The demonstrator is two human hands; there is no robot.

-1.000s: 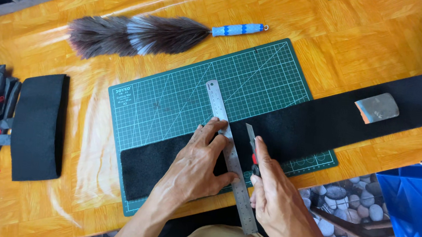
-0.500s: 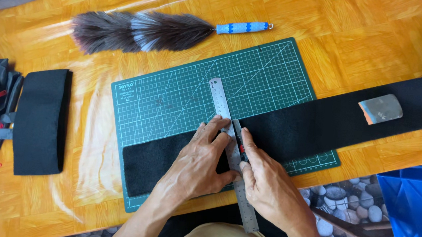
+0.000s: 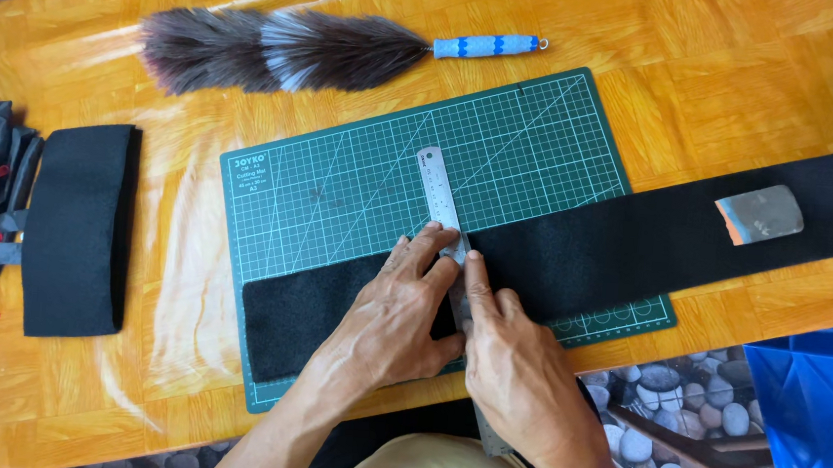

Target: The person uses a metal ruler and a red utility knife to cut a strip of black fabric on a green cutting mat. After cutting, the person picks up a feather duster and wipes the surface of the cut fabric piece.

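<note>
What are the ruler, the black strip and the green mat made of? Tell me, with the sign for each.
Ruler: seemingly steel, going by its bright silver sheen and thin flat blade.
Black strip: probably felt or similar fabric; matte, slightly fuzzy, no shine.
Green mat: likely rubbery plastic; smooth, flat, with a printed white grid.
The left hand presses the ruler down.

Left hand [image 3: 400,312]: pressing down on steel ruler [image 3: 440,191]
Right hand [image 3: 515,366]: lying against ruler, over black fabric strip [image 3: 624,245]
Underneath: green cutting mat [image 3: 361,180]

right hand [image 3: 515,361] slid up ruler [image 3: 442,198]
</note>
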